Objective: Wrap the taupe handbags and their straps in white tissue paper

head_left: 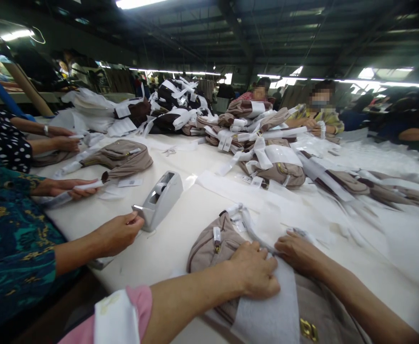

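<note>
A taupe bag (209,246) with gold-coloured hardware lies on the white table in front of me. Across its middle runs a sheet of thin white wrapping paper (272,313). My left hand (256,270) bears down on the bag and paper, its fingers curled over the paper's upper part. At the upper edge of the bag, my right hand (297,251) has its fingertips pinched where the white-wrapped strap (252,229) meets the paper. What lies under the right fingers is partly hidden. A small wrapped zipper pull (216,239) shows left of my left hand.
A grey tape dispenser (162,200) stands left of the bag, touched by a co-worker's hand (121,234). Another taupe bag (123,157) lies beyond it. Bags with white wrapping form a large pile (267,138) at the back. Loose white sheets (245,191) cover the table's right part.
</note>
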`<state>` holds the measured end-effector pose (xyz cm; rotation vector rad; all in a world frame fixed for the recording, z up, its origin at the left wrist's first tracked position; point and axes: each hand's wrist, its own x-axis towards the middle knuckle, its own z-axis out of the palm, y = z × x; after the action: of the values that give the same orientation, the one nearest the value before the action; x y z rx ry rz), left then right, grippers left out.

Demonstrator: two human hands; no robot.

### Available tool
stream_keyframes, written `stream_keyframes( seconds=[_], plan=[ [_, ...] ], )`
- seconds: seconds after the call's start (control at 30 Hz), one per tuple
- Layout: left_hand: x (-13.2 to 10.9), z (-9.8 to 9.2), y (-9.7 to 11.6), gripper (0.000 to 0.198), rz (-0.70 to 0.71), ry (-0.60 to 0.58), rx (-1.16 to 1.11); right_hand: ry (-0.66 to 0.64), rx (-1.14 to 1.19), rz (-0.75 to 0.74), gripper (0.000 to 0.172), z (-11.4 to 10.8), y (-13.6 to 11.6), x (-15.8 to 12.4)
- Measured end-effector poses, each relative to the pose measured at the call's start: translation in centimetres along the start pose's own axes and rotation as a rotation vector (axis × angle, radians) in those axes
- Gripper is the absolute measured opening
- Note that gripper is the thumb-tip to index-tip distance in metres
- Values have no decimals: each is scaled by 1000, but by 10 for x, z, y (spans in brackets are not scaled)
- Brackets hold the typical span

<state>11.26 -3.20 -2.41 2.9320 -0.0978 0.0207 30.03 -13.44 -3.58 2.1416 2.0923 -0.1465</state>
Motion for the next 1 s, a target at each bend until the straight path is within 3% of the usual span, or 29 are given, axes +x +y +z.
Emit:
stream_keyframes(
  seconds=[0.2,0.47,0.6,0.7,0.87,1.0],
  plan=[
    [-1,-1,-1,38,-2,3,-15,104,-33,103,23,-24,-2,0],
    [-2,0,2,40,-22,23,-62,-4,146,128,26,1,-32,-3],
    [6,0,-3,43,48,-24,-48,-18,266,74,27,0,-33,-4],
    [9,0,-7,41,55,-90,-31,32,352,58,33,-4,-17,-10],
    [9,1,-8,38,54,-60,-9,239,289,220,53,8,40,-23],
    [7,2,-7,36,35,-37,-21,171,267,189,36,19,51,-24]
  ],
)
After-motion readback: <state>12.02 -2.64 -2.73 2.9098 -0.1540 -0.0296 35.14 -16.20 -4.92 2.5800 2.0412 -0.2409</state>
